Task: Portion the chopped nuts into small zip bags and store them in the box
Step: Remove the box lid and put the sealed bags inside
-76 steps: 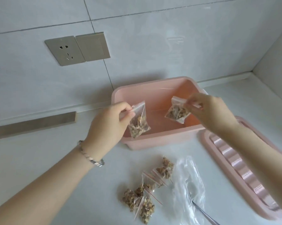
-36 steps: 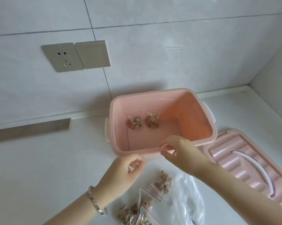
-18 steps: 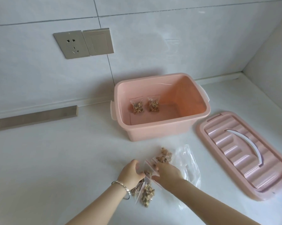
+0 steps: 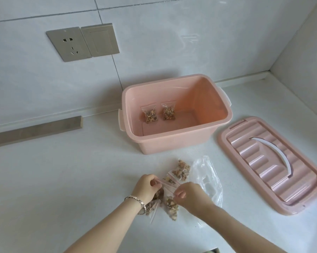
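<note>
Both hands work low in the view, over a heap of small clear zip bags of chopped nuts [image 4: 169,203] on the white countertop [image 4: 62,179]. Left hand [image 4: 147,188], a metal bracelet [image 4: 135,200] at its wrist, has its fingers curled shut and seems to pinch the red-striped seal edge of one bag; right hand [image 4: 189,195] is likewise closed to a pinch at the top of a neighbouring bag, though exactly which bag each one holds is hard to tell in the tangle. One more filled zip bag [image 4: 181,169] lies just beyond the right hand, against a larger crumpled clear plastic bag [image 4: 208,179].

Outward from there, the open pink plastic storage box [image 4: 172,141] stands straight ahead, up the counter towards the tiled wall, its long axis running left to right. Two filled bags [image 4: 159,113] already lie side by side on its floor at the far left; the right part of the floor is bare. The ribbed pink lid with a white handle [image 4: 274,167] lies apart, to the right of the box.

The coming move is probably a lift forward and over the near rim, and both hands are about equally near it.
</note>
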`<action>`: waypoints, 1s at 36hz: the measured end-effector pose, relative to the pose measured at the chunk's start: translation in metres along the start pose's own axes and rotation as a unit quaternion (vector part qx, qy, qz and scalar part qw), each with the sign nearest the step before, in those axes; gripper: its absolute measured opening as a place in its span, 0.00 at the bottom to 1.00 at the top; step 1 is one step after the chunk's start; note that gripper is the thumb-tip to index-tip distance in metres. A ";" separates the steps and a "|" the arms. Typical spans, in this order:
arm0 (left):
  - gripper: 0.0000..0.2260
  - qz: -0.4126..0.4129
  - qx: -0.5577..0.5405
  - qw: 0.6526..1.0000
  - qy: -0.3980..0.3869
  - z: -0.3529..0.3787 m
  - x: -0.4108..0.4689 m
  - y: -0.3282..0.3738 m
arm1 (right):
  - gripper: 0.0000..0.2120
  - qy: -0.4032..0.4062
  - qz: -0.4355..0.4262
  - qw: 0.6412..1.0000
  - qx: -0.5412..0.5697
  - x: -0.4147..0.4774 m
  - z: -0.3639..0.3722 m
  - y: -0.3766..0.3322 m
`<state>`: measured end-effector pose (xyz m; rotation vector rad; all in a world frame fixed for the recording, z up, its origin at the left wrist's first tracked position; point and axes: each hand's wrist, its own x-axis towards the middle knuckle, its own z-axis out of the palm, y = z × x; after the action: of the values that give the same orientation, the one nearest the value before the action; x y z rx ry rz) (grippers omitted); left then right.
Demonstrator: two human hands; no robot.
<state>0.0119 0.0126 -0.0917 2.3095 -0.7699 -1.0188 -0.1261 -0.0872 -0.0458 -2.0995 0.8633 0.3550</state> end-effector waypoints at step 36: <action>0.11 -0.114 -0.102 0.980 0.127 -0.118 0.190 0.096 | 0.05 0.052 -0.004 0.999 0.010 0.248 -0.164 -0.049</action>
<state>0.1820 -0.1579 -0.0539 2.3232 -0.2899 -0.8285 0.0800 -0.3075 -0.0424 -2.1171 0.9140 0.2343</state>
